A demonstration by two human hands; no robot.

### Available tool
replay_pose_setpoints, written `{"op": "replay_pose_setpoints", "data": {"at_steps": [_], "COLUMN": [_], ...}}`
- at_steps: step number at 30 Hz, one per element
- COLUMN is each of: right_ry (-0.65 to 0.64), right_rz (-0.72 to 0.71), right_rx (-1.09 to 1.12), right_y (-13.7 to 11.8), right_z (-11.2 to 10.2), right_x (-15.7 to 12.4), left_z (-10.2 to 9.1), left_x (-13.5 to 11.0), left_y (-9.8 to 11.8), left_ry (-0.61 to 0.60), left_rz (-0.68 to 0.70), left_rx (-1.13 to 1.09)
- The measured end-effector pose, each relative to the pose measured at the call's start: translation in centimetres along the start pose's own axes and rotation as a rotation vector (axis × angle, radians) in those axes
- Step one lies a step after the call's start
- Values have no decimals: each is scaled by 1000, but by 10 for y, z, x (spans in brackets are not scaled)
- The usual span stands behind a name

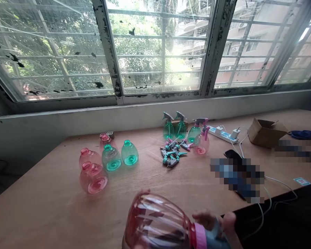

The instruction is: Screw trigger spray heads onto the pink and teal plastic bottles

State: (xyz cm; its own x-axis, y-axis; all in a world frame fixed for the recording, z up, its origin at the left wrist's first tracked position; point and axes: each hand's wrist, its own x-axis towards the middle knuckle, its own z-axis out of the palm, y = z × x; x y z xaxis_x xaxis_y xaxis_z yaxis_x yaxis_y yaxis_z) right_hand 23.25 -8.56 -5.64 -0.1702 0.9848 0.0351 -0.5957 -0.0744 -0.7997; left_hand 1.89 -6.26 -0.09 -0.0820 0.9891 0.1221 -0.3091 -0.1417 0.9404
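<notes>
Holding a big red bottle [160, 221] on its side with both hands, low in the middle of the view. Fat bottom to the left, neck to the right, with a pink ring [200, 236] and a gray-blue spray top [215, 240] on the neck. Left hand [145, 191] on the fat end, mostly hidden behind the bottle, with just some fingertips peeking over the edge. Gripping the bottle there, but cannot tell about the rest of the fingers. Right hand [229, 223] around the spray top, with fingers and thumb bent in close on both sides. A bit blurry there.

Past the bottle, a wide brown table [54, 207]. On its left side, three pink bottles [94, 181] and two green bottles [130, 154], all standing up close together with bare necks. Near the middle, a messy pile of loose tops [172, 152], green, gray and pink. Just behind the pile, two green spray bottles [168, 130] side by side with tops on. To the right of those, one more green spray bottle [194, 134] and a pink spray bottle [201, 143], also with tops on.

Farther right, a white power strip [223, 135] with plugs in it, a brown box [265, 135] and a blue bundle [304, 135]. Closer, a black phone [232, 154], partly under a blurred patch. At the back, big windows [155, 52] with bars, and green trees outside.
</notes>
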Motion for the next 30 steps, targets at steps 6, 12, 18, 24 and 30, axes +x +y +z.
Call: {"op": "replay_pose_setpoints", "data": {"at_steps": [6, 12, 18, 24, 30], "right_ry": [132, 406, 666, 849, 792], "right_rz": [-366, -374, -386, -455, -450], "right_rx": [-181, -337, -552, -747, -1042], "right_y": [24, 11, -19, -37, -61], "right_z": [37, 70, 41, 10, -6], "right_x": [37, 46, 55, 49, 72], "left_z": [18, 24, 24, 25, 27], "left_x": [9, 17, 16, 13, 14], "left_y": [-15, -29, -42, -44, -41], "left_ry": [88, 12, -100, -165, -206], "left_rz": [-177, -132, 14, 87, 94], "left_rx": [4, 208, 498, 571, 620]}}
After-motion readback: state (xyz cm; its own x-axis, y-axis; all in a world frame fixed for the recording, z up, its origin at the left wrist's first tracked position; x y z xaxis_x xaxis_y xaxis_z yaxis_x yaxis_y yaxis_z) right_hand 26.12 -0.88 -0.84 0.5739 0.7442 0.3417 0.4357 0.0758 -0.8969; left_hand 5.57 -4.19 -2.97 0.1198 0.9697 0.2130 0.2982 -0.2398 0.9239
